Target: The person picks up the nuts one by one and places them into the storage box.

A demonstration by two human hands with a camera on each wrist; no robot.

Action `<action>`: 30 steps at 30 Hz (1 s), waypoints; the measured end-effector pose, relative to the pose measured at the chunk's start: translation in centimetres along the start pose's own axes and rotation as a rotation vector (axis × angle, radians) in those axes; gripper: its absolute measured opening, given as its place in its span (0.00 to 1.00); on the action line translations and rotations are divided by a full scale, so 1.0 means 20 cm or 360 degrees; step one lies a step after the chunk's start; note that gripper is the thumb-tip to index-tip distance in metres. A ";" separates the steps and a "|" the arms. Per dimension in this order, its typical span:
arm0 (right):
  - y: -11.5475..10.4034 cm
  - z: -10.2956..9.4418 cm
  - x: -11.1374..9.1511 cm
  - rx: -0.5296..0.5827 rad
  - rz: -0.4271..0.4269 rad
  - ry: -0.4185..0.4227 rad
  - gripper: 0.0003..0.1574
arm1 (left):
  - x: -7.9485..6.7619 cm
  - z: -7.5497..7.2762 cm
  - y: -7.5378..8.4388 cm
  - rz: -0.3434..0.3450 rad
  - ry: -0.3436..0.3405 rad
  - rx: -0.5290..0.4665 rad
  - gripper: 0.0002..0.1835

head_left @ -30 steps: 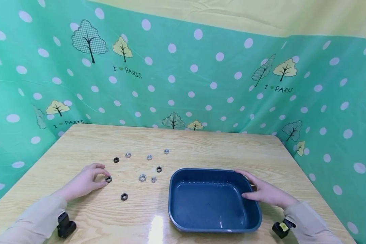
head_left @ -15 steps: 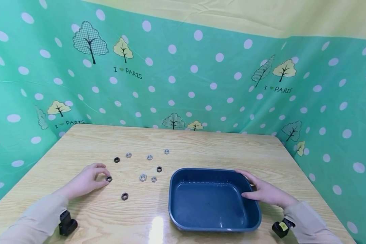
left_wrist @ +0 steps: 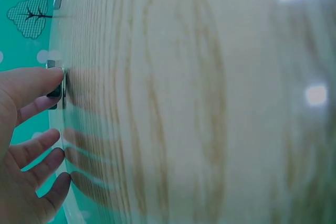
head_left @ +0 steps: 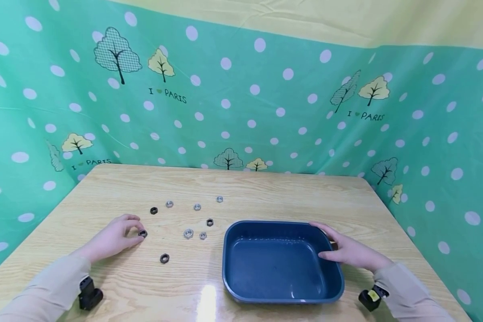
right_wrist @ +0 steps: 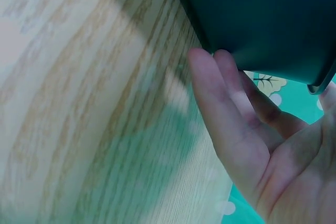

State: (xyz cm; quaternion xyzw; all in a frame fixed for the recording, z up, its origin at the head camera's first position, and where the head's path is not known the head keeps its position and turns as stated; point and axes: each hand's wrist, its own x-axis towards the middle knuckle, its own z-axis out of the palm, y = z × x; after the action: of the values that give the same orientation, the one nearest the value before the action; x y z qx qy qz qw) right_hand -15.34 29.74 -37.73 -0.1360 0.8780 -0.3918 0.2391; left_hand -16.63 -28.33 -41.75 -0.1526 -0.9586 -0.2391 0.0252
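At the left of the table, my left hand [head_left: 118, 237] pinches a dark hex nut [head_left: 143, 233] between thumb and index finger. In the left wrist view the thumb [left_wrist: 37, 83] partly covers this nut [left_wrist: 54, 92], low by the tabletop; the other fingers are spread apart. My right hand [head_left: 352, 253] grips the right side of a deep blue plastic basin [head_left: 283, 300], thumb inside and fingers over the outer wall. From the right wrist, the fingers [right_wrist: 212, 93] press against the outside of the basin [right_wrist: 262, 22]. Inside, the basin holds nothing.
Near the left hand lie a dark nut [head_left: 164, 258] in front and a black nut [head_left: 154, 210] behind. Between hand and basin are another dark nut [head_left: 210, 222] and several silver nuts [head_left: 188, 234]. A dotted green curtain [head_left: 241, 107] hangs behind the wooden table [head_left: 290, 188].
Both hands keep almost the same places and holds. The head view shifts slightly; the pinched nut sits a touch higher in it.
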 end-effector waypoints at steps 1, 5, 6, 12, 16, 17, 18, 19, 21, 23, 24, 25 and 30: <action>0.00 0.00 0.00 0.0002 0.0004 -0.0001 0.50 | 0.00 0.00 0.00 -0.0005 0.0001 -0.0010 0.06; 0.00 0.00 0.00 0.0020 0.0004 -0.0008 0.50 | 0.00 -0.01 0.00 -0.0017 0.0008 -0.0040 0.07; 0.00 0.00 0.00 0.0027 0.0003 -0.0012 0.50 | 0.00 -0.01 0.00 -0.0021 0.0010 -0.0047 0.08; -0.01 -0.01 -0.01 0.0041 0.0016 -0.0014 0.49 | 0.00 -0.04 0.02 -0.0032 0.0031 -0.0090 0.11; -0.02 -0.01 -0.01 0.0046 0.0005 -0.0023 0.49 | 0.00 -0.06 0.03 -0.0041 0.0050 -0.0101 0.11; -0.02 -0.01 -0.01 0.0046 -0.0006 -0.0026 0.49 | 0.00 -0.06 0.04 -0.0043 0.0056 -0.0100 0.11; -0.02 -0.02 -0.01 0.0051 -0.0014 -0.0033 0.49 | 0.00 -0.06 0.04 -0.0046 0.0059 -0.0105 0.12; -0.02 -0.02 -0.01 0.0054 -0.0025 -0.0039 0.49 | 0.01 -0.07 0.05 -0.0047 0.0065 -0.0108 0.12; -0.01 -0.02 -0.01 0.0062 -0.0041 -0.0051 0.49 | 0.01 -0.08 0.06 -0.0055 0.0070 -0.0125 0.13; -0.01 -0.02 0.00 0.0070 -0.0059 -0.0067 0.48 | 0.01 -0.08 0.06 -0.0059 0.0074 -0.0137 0.13; 0.00 -0.02 0.00 0.0075 -0.0063 -0.0073 0.48 | 0.01 -0.08 0.07 -0.0064 0.0073 -0.0143 0.13; 0.00 -0.03 0.00 0.0073 -0.0070 -0.0077 0.48 | 0.01 -0.09 0.07 -0.0067 0.0073 -0.0145 0.13; 0.00 -0.02 -0.01 0.0047 -0.0069 -0.0068 0.47 | 0.02 -0.10 0.09 -0.0082 0.0060 -0.0150 0.13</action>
State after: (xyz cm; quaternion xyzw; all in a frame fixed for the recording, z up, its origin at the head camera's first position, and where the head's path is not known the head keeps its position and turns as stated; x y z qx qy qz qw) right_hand -15.48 30.08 -37.44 -0.1599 0.8636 -0.4067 0.2513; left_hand -16.49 -27.70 -39.10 -0.1244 -0.9492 -0.2875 0.0298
